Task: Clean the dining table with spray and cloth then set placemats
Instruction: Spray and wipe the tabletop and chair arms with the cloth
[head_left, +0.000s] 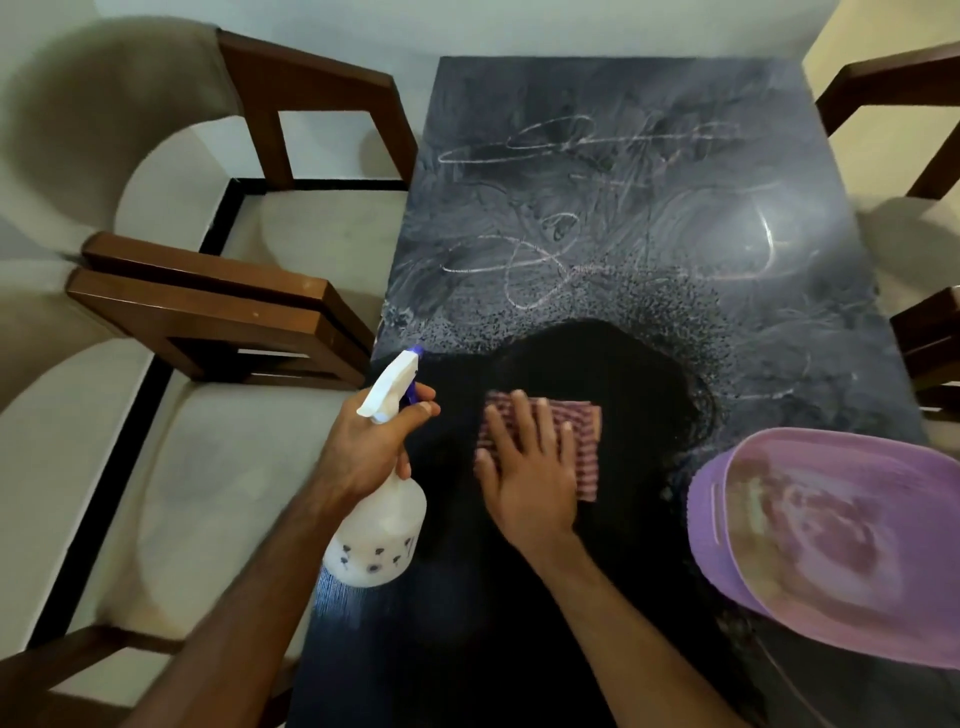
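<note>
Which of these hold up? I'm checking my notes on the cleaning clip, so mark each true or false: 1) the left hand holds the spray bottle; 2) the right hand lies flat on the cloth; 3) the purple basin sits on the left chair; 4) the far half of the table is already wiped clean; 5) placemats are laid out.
1) True: the left hand grips the spray bottle.
2) True: the right hand presses flat on the striped cloth.
3) False: the purple basin sits on the table, right of the cloth.
4) False: chalky scribbles and smears cover it.
5) False: none are visible.
</note>
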